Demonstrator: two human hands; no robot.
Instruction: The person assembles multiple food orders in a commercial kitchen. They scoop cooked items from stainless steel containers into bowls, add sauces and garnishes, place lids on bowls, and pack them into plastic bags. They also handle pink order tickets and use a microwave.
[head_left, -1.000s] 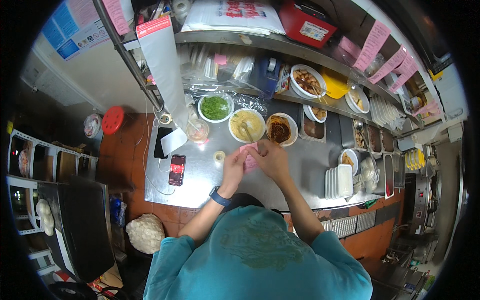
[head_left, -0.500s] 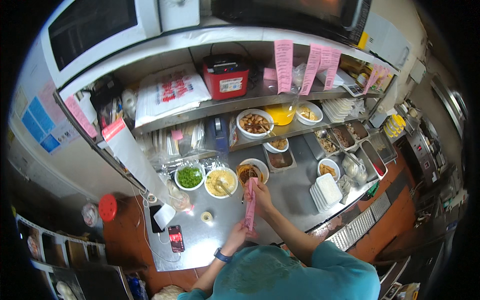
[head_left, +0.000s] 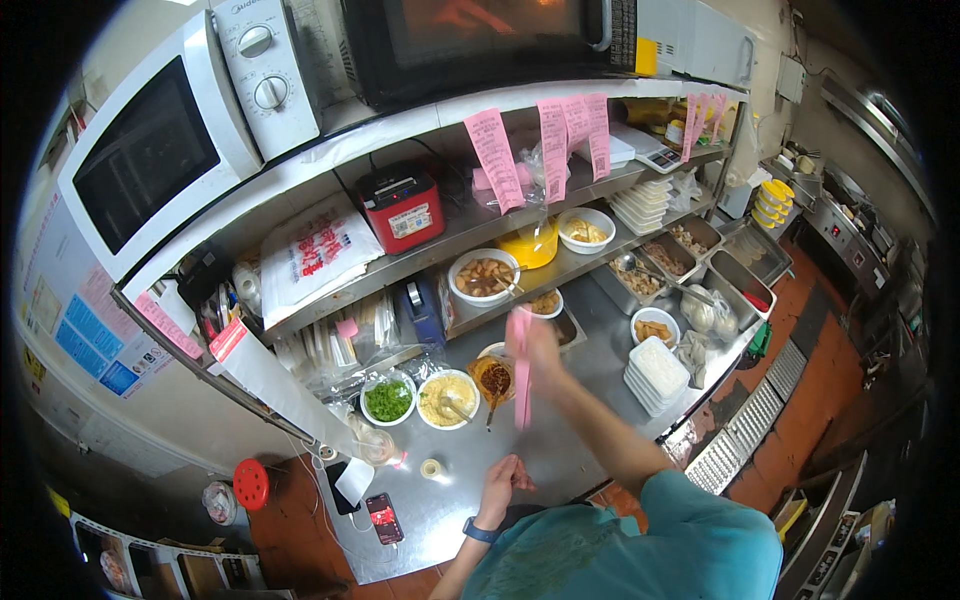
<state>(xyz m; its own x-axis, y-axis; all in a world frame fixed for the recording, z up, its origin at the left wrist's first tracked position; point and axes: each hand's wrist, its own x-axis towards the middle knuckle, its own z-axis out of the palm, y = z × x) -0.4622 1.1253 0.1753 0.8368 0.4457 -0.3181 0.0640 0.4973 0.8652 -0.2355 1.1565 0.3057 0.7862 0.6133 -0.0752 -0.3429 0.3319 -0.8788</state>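
Pinching a pink printed slip (head_left: 523, 395) in its grip, the right hand (head_left: 541, 357) holds it over the desk (head_left: 560, 455), near the bowl of dark sauce (head_left: 494, 378); how wide the left hand's (head_left: 505, 480) grip is, I cannot tell.

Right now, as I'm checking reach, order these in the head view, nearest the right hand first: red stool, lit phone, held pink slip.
1. Pink slip: in the right hand.
2. Lit phone: left, on the counter.
3. Red stool: far left, beyond the counter.
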